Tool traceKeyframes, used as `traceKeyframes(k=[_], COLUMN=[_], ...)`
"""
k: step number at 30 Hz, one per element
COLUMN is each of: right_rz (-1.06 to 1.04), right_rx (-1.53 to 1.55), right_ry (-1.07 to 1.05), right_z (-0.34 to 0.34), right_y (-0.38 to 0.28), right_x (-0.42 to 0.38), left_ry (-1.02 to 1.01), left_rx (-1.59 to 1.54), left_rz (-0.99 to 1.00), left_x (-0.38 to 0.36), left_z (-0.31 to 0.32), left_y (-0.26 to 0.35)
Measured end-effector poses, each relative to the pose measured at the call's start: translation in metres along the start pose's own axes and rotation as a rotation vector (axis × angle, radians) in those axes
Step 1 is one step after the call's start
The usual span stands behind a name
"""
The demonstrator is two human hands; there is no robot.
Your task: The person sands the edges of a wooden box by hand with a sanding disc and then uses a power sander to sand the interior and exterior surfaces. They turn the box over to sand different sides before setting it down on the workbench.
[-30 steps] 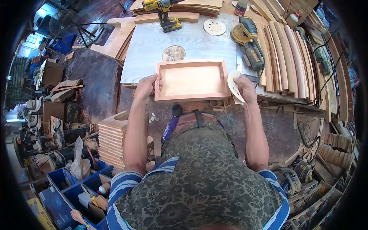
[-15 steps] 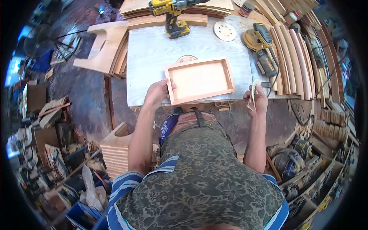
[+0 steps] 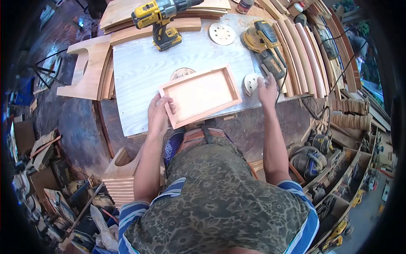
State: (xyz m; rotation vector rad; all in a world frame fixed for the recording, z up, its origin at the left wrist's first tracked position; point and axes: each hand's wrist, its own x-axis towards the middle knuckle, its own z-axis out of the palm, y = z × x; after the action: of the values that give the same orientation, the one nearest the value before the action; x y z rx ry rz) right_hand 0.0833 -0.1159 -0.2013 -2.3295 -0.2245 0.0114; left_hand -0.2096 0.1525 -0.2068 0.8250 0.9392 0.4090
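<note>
My left hand point(image 3: 159, 113) grips the left end of a shallow wooden tray point(image 3: 233, 99), thumb over the rim. The tray is tilted slightly on the table's near edge, its open side facing up. Behind it, a round sanding disc point(image 3: 182, 73) is partly covered. My right hand point(image 3: 267, 89) is at the table's right front, fingers apart and seemingly holding nothing. Just left of its fingers lies a curled sanding disc with holes point(image 3: 251, 83). The yellow and black sander point(image 3: 270, 59) rests right beyond my fingertips.
A yellow cordless drill point(image 3: 157, 25) stands at the back left of the pale table point(image 3: 139, 63). Another sanding disc point(image 3: 222, 34) lies behind. Curved wooden strips point(image 3: 296, 59) line the right side. Cut wooden panels point(image 3: 86, 67) stick out at the left.
My right hand has put down the bent sanding disc and moved forward toward the sander. My left hand keeps hold of the tray. The view has shifted to the right.
</note>
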Motion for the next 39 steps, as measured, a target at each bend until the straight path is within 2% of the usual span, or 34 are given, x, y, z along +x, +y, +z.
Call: traceKeyframes(k=[1,2,3,5,7,8,10,11,13,14,15,16,17,18,19,21,23,24,26,27,29,31,32,35,39], right_rz=[-0.010,-0.177,-0.339,-0.306,-0.206,-0.148,-0.071,-0.042,-0.003,0.123,0.040,-0.047,-0.390,0.156,0.163,0.041,0.043,0.053,-0.002,-0.046,0.014,-0.050,-0.123,-0.080,-0.052], right_rx=[0.009,0.096,0.186,0.326,0.562,0.627,0.859,0.964,1.064,1.127,1.099,1.237,1.155,1.725,1.690,1.736,1.729,1.713,1.623,1.533,1.577,1.667,1.685,1.750,1.819], right_ry=[-0.008,0.029,0.067,0.006,-0.084,-0.113,-0.001,0.080,0.238,0.266,0.229,0.181,-0.128,-0.354,-0.264,-0.368,-0.410,-0.446,-0.439,-0.417,-0.470,-0.466,-0.548,-0.499,-0.436], right_z=[0.001,0.002,0.002,-0.001,-0.002,-0.012,-0.026,-0.031,-0.048,-0.055,-0.042,-0.008,0.002,0.005,-0.010,-0.010,-0.012,-0.014,0.000,0.009,0.014,0.006,-0.002,-0.007,-0.001], right_y=[-0.017,-0.026,-0.034,-0.042,-0.041,-0.041,-0.045,-0.042,-0.060,-0.082,-0.085,-0.078,-0.070,-0.108,-0.140,-0.144,-0.144,-0.142,-0.118,-0.103,-0.084,-0.085,-0.084,-0.073,-0.063], right_x=[0.000,0.001,-0.001,-0.004,0.001,0.005,0.015,0.024,0.032,0.027,0.036,0.051,0.068,0.054,0.043,0.044,0.034,0.025,0.012,0.010,0.011,0.013,0.012,0.017,0.010], left_ry=[0.047,0.174,0.186,0.152,0.204,0.250,0.347,0.349,0.270,0.248,0.342,0.130,-0.111,-0.136,-0.087,-0.036,0.131,0.139,0.028,0.033,-0.059,-0.148,-0.228,-0.277,-0.168], left_rx=[-0.017,-0.033,-0.028,0.000,0.053,0.069,0.073,0.072,0.057,0.141,0.235,0.631,1.037,1.031,0.933,0.844,0.156,0.152,0.068,0.188,0.347,0.399,0.462,0.573,0.614], left_rz=[0.055,0.107,0.117,0.301,0.416,0.540,0.775,0.802,1.091,1.116,1.185,1.417,1.615,1.619,1.619,1.639,1.123,1.122,1.152,1.299,1.464,1.463,1.466,1.460,1.585], left_x=[-0.004,-0.023,-0.039,-0.067,-0.088,-0.098,-0.121,-0.128,-0.142,-0.152,-0.153,-0.164,-0.174,-0.174,-0.170,-0.169,-0.176,-0.178,-0.173,-0.166,-0.176,-0.180,-0.181,-0.181,-0.172], left_z=[0.003,0.027,0.035,0.047,0.061,0.066,0.077,0.080,0.087,0.090,0.109,0.108,0.105,0.111,0.117,0.119,0.111,0.103,0.090,0.088,0.098,0.103,0.103,0.103,0.112], left_y=[-0.002,0.014,0.025,0.042,0.053,0.059,0.069,0.068,0.064,0.058,0.051,0.051,0.051,0.045,0.039,0.044,0.050,0.047,0.041,0.034,0.034,0.034,0.034,0.033,0.034])
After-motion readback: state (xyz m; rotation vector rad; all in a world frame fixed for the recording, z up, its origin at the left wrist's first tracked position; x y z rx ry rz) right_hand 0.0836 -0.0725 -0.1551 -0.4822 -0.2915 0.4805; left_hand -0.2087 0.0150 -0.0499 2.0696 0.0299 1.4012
